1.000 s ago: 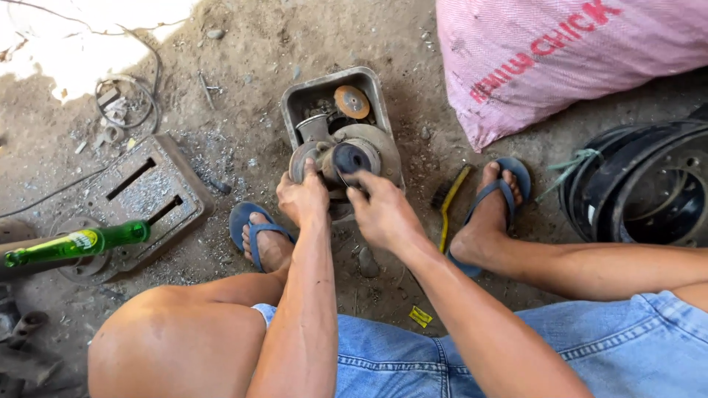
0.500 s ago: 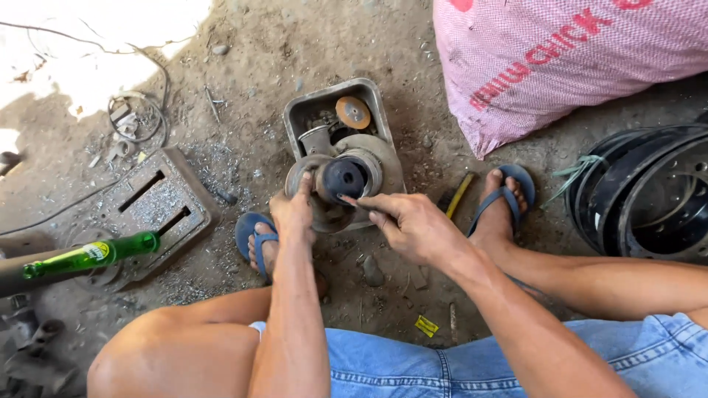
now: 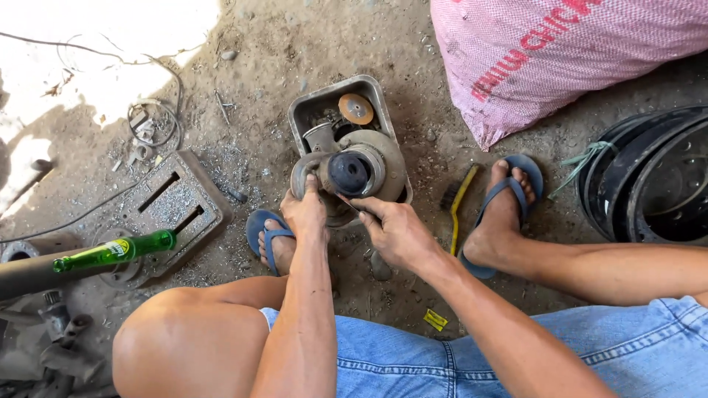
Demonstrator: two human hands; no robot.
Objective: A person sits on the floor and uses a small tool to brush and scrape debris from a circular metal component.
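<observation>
— What's being worked on?
— A grey round metal housing with a dark hub, tipped on its side.
— Where?
— In a metal tray, twelve o'clock of the knees.

left hand fingers curled, gripping | right hand pinching, fingers forward | forearms extended

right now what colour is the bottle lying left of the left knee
Green, with a label, seen best in the head view: the bottle lies on a grey metal plate.
</observation>
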